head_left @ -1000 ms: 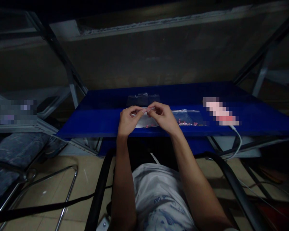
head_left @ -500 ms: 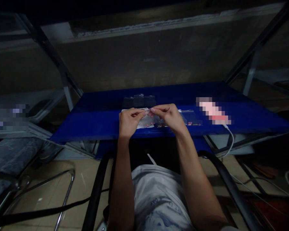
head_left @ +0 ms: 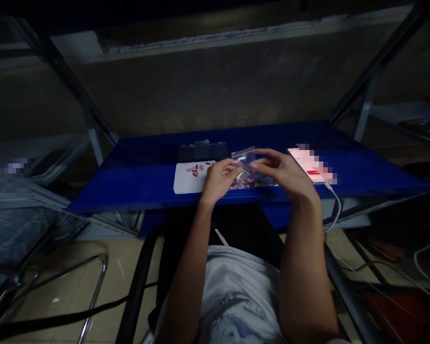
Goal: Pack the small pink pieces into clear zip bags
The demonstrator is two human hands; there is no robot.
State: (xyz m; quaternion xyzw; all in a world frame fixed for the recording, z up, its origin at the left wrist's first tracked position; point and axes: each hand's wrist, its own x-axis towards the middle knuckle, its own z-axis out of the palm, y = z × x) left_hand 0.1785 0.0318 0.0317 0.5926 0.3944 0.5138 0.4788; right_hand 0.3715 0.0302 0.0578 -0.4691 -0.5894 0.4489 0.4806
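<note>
A clear zip-lock bag [head_left: 244, 155] with small pink pieces near its bottom lies between my hands, partly covered by fingers. My left hand [head_left: 222, 177] is at the bag's left side, thumb and fingers closed on it as far as I can see. On the right, my right hand [head_left: 277, 168] has thumb and index finger apart at the bag's right edge. A white sheet or shallow tray [head_left: 186, 185] is left of my left hand; on it are several round pink pieces [head_left: 201, 167] and dark brown capsule-like pieces [head_left: 195, 175].
Flat clear bags [head_left: 202, 150] lie behind the white sheet on the blue table [head_left: 143, 167]. A phone [head_left: 304, 162] with a lit pinkish screen lies to the right, its white cable [head_left: 338, 210] hanging over the front edge. Chair armrests [head_left: 138, 286] flank me.
Both hands have shifted right, off the white sheet, uncovering the pieces on it. My fingers were pinched together at a bag over the sheet; now my right thumb and index finger are spread.
</note>
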